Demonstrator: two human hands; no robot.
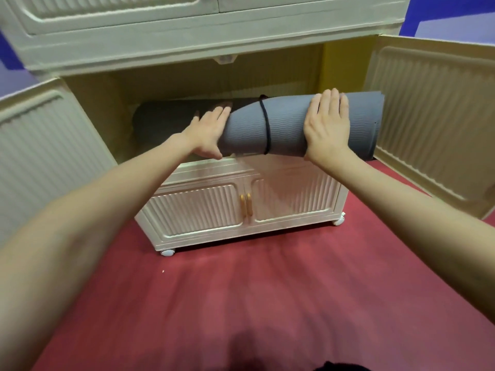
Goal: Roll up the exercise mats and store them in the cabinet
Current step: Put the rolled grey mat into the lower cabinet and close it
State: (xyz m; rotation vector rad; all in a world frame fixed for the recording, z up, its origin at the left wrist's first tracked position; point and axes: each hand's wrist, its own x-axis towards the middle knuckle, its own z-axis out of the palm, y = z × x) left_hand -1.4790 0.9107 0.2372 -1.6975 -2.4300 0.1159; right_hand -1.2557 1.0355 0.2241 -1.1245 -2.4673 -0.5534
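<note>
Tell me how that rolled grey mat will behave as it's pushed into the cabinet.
The rolled grey foam mat probably stays bundled, since a black cord rings it. Being round, it may roll on the shelf. Its wavy ribbed surface likely grips rather than slides under the left hand and right hand.

Your rolled mat (289,124) lies half inside the cabinet (160,49) opening, its right end sticking out. Another mat (166,121) sits behind it, at the left.

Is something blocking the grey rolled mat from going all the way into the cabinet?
Nothing visible blocks it. Both doors stand open and the grey rolled mat tied with a black cord is already partly inside the cream cabinet; its right end sticks out.
</note>
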